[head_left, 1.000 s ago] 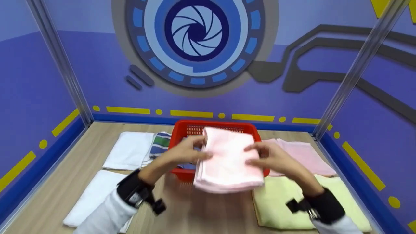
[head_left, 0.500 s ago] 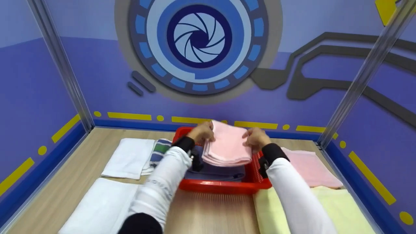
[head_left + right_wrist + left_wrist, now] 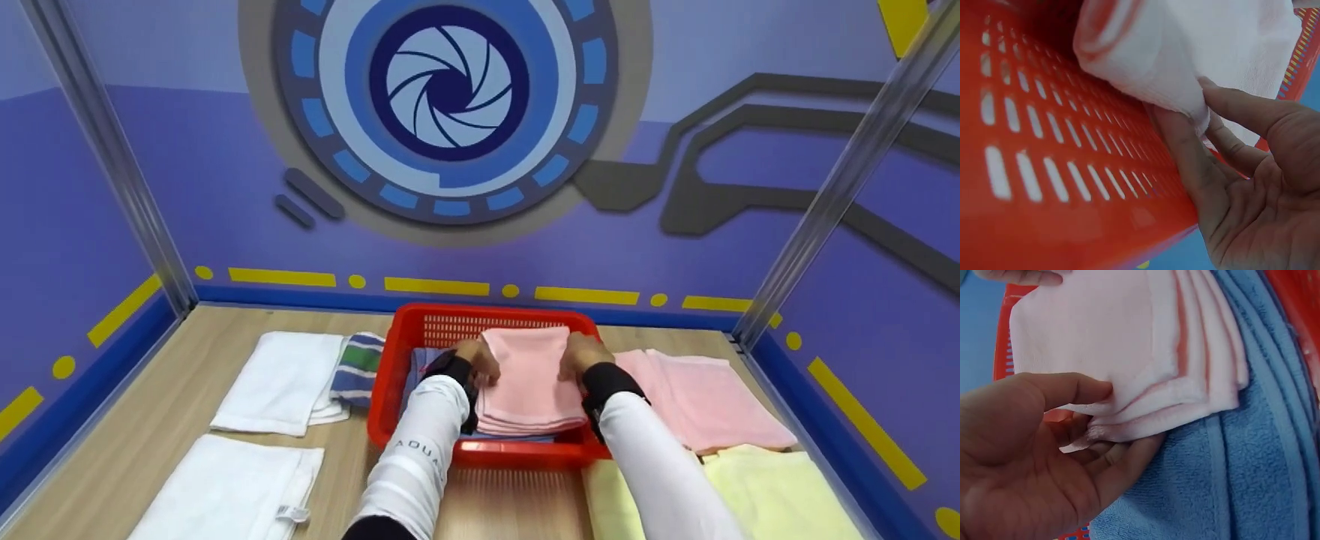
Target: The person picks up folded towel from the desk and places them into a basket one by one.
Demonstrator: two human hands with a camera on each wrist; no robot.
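My left grip (image 3: 478, 358) and right grip (image 3: 584, 354) pinch pink towel (image 3: 528, 375), unreleased | blue towel (image 3: 1255, 464) already in basket (image 3: 517, 455), frame centre | white towels (image 3: 276, 379) outside, left

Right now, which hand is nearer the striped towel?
Left. The left hand pinches the left side of the pink towel in the red basket; the striped towel lies just outside the basket's left wall. The right hand pinches the pink towel's right side, farther off.

The red basket wall (image 3: 1081, 216) hems in the right fingers (image 3: 1185, 149), leaving room above.
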